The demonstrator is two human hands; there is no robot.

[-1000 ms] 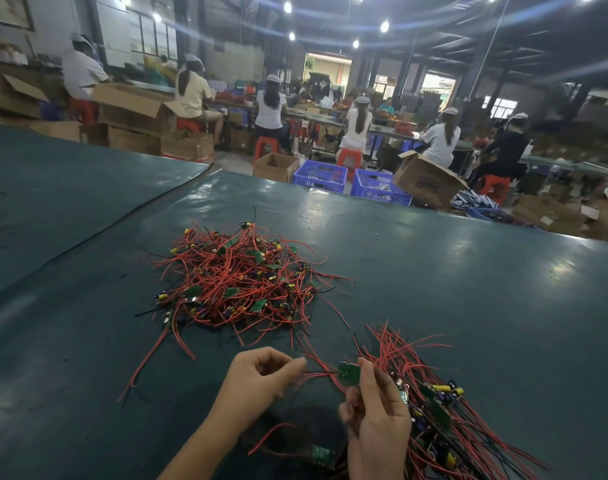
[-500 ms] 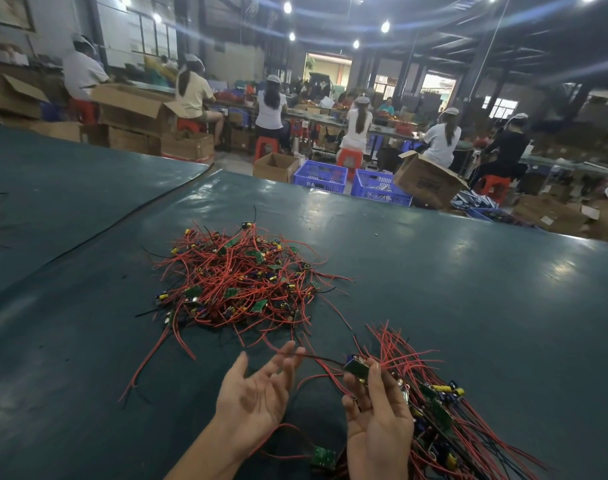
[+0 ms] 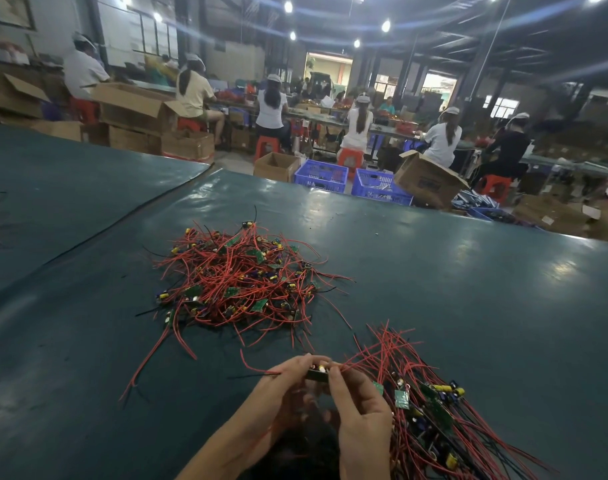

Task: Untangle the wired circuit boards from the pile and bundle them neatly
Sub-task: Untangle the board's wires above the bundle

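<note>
A tangled pile of circuit boards [image 3: 238,282] with red and black wires lies in the middle of the dark green table [image 3: 469,306]. A sorted bundle of wired boards [image 3: 430,410] lies at the lower right, its wires running the same way. Between them, near the front, both hands pinch one small circuit board [image 3: 317,373]. My left hand [image 3: 278,389] holds its left end, where a red wire trails off leftward. My right hand [image 3: 358,410] grips its right end with thumb and fingers.
The table's far edge runs across the upper view. Beyond it stand cardboard boxes [image 3: 427,181] and blue crates [image 3: 321,174], and several people sit at work benches. A second table section [image 3: 53,188] lies to the left, past a seam.
My left hand, open with spread fingers half a second ago, has come back in and taken hold of the board's left end. The board now sits between both hands.
</note>
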